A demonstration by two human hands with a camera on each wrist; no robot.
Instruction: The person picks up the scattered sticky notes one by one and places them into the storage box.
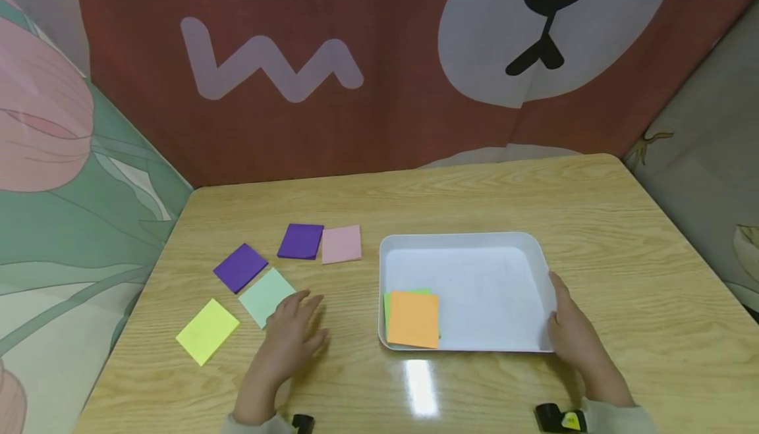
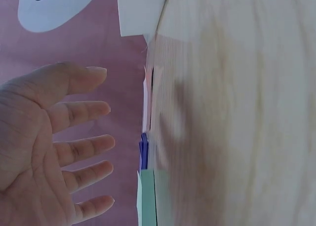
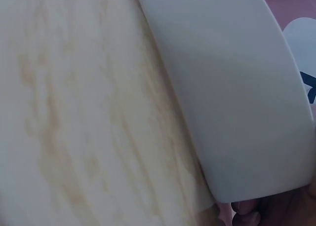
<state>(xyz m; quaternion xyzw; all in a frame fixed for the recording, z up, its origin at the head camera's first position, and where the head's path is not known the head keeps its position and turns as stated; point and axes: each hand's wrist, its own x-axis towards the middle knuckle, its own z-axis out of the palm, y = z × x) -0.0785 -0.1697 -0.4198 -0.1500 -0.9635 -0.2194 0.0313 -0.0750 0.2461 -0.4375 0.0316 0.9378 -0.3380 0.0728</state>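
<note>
The right hand [image 1: 572,325] grips a white tray [image 1: 492,282] at its 3 o'clock edge; the left hand [image 1: 289,342] spreads wide, empty.
Standing here, I see a yellow square [image 1: 208,332] at the left hand's 9 o'clock. An orange square [image 1: 414,319] mostly covers a green square [image 1: 387,303] in the tray's 8 o'clock corner. Past the left hand: mint square [image 1: 265,296] and purple square [image 1: 240,268] toward 11 o'clock, second purple square [image 1: 300,242] toward 12, pink square [image 1: 342,244] toward 1.
</note>
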